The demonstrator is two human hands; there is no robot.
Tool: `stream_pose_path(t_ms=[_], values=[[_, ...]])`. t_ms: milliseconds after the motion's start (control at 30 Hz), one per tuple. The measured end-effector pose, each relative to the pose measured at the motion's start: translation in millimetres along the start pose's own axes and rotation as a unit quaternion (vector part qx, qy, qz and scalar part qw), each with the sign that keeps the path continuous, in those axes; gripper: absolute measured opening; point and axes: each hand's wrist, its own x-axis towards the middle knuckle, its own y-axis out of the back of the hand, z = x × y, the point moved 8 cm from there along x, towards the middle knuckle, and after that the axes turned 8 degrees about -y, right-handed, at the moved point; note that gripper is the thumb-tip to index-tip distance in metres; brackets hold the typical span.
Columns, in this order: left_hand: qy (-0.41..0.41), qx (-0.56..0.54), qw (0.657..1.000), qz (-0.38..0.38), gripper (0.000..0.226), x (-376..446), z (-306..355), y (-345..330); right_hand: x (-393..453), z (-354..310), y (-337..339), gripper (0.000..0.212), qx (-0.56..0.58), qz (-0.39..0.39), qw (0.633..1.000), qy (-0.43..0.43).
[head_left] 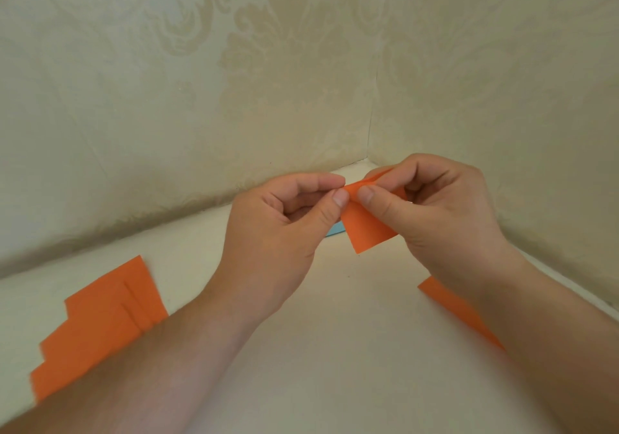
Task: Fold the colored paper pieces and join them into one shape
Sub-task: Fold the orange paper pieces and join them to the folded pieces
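Both hands raised above the white table (335,350) near the wall corner. Left hand (281,232) pinches the folded top edge of a small orange paper piece (366,229) between thumb and forefinger; right hand (442,212) pinches the same fold, fingers curled. Stack of orange sheets (100,326) lies left; an orange strip (459,313) right; a blue scrap (335,229) lies beneath the hands.

orange paper (366,229): totally plain, no writing or print
wallpaper (268,65): only a floral pattern, no words
labels/brands/numbers: nope, nothing readable

Patterned walls (301,65) close behind
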Motion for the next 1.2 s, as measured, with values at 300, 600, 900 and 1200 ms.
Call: stream_pose_path(t_ms=[300, 600, 900, 1200], values=[[0.008, 0.012, 1.0, 0.015, 0.017, 0.0, 1.8, 2.9, -1.2, 1.7, -1.3, 0.02, 0.001, 0.004, 1.0, -0.001], [0.02, 0.017, 1.0, 0.016, 0.018, 0.5, 1.1, 3.4, 1.0, 3.9, -3.0, 0.031, 0.009, -0.021, 1.0, -0.009], [0.025, 0.032, 0.999, -0.005, 0.021, 2.1, 0.8, 3.1, 1.5, 6.5, -5.9, 0.017, -0.064, -0.048, 0.997, -0.009], [0.035, 0.013, 0.998, -0.051, 0.027, 3.7, 0.3, 0.3, 3.6, 11.4, -2.0, 0.012, -0.085, -0.036, 0.995, -0.029]])
